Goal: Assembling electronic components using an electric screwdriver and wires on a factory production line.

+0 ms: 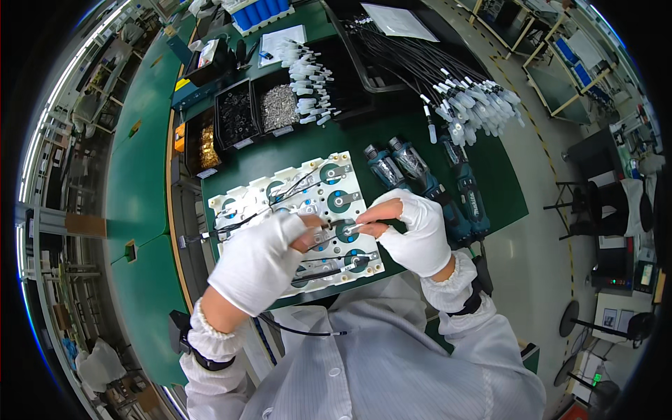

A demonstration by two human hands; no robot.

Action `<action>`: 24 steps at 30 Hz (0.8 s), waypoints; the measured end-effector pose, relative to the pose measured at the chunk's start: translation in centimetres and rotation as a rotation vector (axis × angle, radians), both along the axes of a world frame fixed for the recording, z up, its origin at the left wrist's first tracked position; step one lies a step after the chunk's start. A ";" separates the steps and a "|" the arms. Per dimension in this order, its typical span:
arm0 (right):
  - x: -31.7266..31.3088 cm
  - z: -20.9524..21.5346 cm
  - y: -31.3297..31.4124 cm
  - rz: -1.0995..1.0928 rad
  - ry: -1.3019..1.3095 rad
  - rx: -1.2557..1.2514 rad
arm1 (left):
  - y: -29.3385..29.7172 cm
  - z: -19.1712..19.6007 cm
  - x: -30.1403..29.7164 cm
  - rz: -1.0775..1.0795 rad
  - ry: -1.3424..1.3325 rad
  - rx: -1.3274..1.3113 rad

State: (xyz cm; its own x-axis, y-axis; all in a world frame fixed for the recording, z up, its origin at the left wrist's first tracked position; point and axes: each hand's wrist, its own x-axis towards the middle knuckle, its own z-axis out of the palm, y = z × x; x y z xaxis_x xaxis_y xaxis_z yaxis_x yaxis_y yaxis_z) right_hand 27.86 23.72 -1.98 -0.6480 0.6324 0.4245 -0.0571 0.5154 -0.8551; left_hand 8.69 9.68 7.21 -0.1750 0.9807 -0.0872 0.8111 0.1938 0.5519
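My left hand [255, 266], in a white fingerless glove, is over the middle of a white plate [287, 178] fitted with round green pads and metal tabs. Its fingers are closed and slightly blurred, at one end of a short black cable [341, 224]. From the right, my right hand [418, 234], gloved alike, pinches the cable's other end beside a metal tab; the fingertips partly hide that end. Further black cables [327, 269] lie across the plate's near part. Another thin dark cable [269, 205] runs diagonally over its far left.
Teal cordless screwdrivers [413, 168] lie right of the plate. Beyond it stand black bins of brass-coloured parts [208, 148], black parts [235, 112] and silver screws [278, 108]. Cables with clear-capped ends [465, 105] fill a black tray. A loose cable [304, 330] hangs at the near edge.
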 end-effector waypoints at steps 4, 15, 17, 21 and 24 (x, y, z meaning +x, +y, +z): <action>0.1 -0.2 -0.5 -0.078 0.059 0.178 | 0.1 -2.5 0.5 0.006 0.032 0.051; 0.3 -0.4 0.2 -0.043 0.104 0.324 | 0.8 -3.7 1.7 0.020 0.034 0.258; 0.0 -0.3 0.2 -0.026 0.099 0.144 | 0.8 -3.8 1.8 0.067 -0.024 0.291; 0.2 0.4 1.0 0.073 0.064 0.089 | 0.7 -4.2 1.6 0.046 0.034 0.338; 0.2 1.6 1.5 0.185 -0.051 -0.217 | 0.7 -4.5 1.8 0.052 0.073 0.387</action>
